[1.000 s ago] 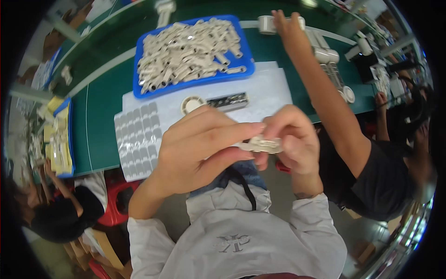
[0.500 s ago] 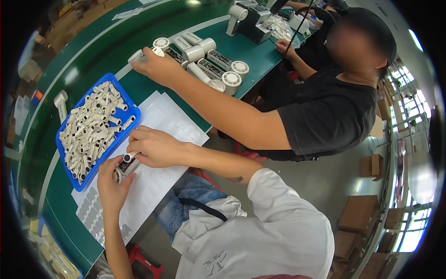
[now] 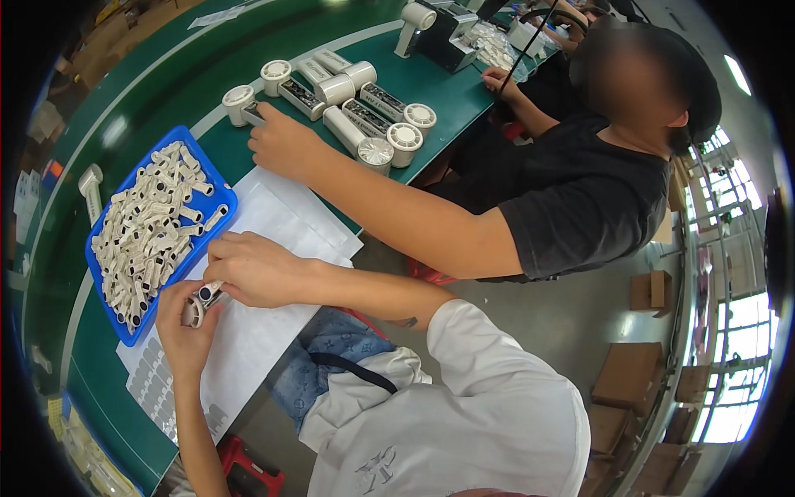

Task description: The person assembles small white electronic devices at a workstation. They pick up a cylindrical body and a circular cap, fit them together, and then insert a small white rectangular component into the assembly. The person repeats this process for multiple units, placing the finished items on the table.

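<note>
My left hand [image 3: 184, 341] is closed around a white handheld fan [image 3: 192, 313], whose round grille end shows between thumb and fingers. Most of the fan body is hidden by my hands. In my right hand [image 3: 261, 269], pinched at the fingertips, is a small white plastic part [image 3: 209, 291] with a dark end, held against the fan. It resembles the many small white parts [image 3: 153, 224] heaped in the blue tray [image 3: 233, 201] just beyond my hands. Under my hands lie white sheets [image 3: 257, 352], one with rows of grey stickers [image 3: 151, 381].
A co-worker's hand [image 3: 281, 142] reaches across from the right beside a white fan [image 3: 238, 101]. Several fans [image 3: 339, 112] lie grouped farther back on the green table [image 3: 103, 364]. Another white fan [image 3: 91, 190] lies left of the tray. A dark box-shaped device [image 3: 455, 41] stands at the far right.
My hands stay together on the fan, which has tilted so its grille shows more. The co-worker's hand has drawn back from a fan now standing on the table. The whole view has shifted slightly.
</note>
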`<move>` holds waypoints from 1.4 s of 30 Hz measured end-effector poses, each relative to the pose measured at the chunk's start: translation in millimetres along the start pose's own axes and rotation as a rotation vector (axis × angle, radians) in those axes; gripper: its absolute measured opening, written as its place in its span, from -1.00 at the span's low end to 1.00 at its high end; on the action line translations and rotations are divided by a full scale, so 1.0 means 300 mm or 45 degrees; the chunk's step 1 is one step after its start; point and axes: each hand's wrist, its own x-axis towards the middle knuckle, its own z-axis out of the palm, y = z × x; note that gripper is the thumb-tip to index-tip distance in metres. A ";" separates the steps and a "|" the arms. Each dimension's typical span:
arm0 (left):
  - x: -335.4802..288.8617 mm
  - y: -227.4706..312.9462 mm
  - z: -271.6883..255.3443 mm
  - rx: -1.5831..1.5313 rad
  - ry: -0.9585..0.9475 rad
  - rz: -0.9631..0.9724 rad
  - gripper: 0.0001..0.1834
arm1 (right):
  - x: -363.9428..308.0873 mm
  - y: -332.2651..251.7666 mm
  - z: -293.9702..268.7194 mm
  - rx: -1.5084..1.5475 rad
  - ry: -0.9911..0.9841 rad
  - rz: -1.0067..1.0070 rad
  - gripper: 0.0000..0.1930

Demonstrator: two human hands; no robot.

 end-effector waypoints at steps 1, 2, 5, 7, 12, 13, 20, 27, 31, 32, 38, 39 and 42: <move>-0.002 -0.002 0.000 -0.008 0.008 -0.004 -0.54 | 0.002 0.000 0.000 0.013 -0.010 0.008 -0.80; -0.006 -0.007 -0.004 -0.014 0.018 -0.008 -0.55 | 0.007 -0.003 0.005 0.026 -0.020 0.012 -0.80; -0.016 -0.039 -0.012 0.018 0.014 0.013 -0.58 | 0.021 -0.009 0.016 0.070 -0.040 0.064 -0.78; 0.016 -0.047 0.018 0.008 0.020 0.074 -0.63 | 0.010 0.030 0.002 0.079 0.000 0.039 -0.75; 0.000 -0.037 -0.025 0.008 0.017 0.106 -0.52 | 0.026 -0.021 -0.038 0.306 -0.040 0.287 -0.78; 0.001 -0.040 -0.032 -0.003 0.022 0.069 -0.53 | 0.029 -0.030 -0.041 0.251 -0.044 0.265 -0.77; -0.012 -0.036 -0.017 -0.040 -0.003 -0.010 -0.58 | 0.042 -0.049 -0.026 0.104 -0.142 0.287 -0.78; -0.013 -0.029 -0.011 -0.050 0.002 0.007 -0.61 | 0.029 -0.078 -0.027 -0.095 -0.091 0.180 -0.84; -0.030 -0.057 0.000 -0.027 0.026 0.124 -0.61 | 0.017 -0.108 0.006 -0.337 -0.060 0.125 -0.87; -0.026 -0.059 -0.004 -0.009 0.019 0.145 -0.61 | 0.018 -0.109 0.019 -0.403 -0.052 0.104 -0.87; -0.066 -0.038 0.013 0.206 0.189 0.308 -0.61 | 0.033 -0.031 -0.031 0.058 -0.178 0.108 -0.76; -0.103 -0.022 0.036 0.292 0.276 0.358 -0.62 | 0.019 -0.002 -0.039 0.235 -0.205 0.082 -0.71; -0.146 0.042 0.062 0.331 0.273 0.289 -0.64 | -0.021 -0.007 -0.050 0.368 -0.442 0.254 -0.48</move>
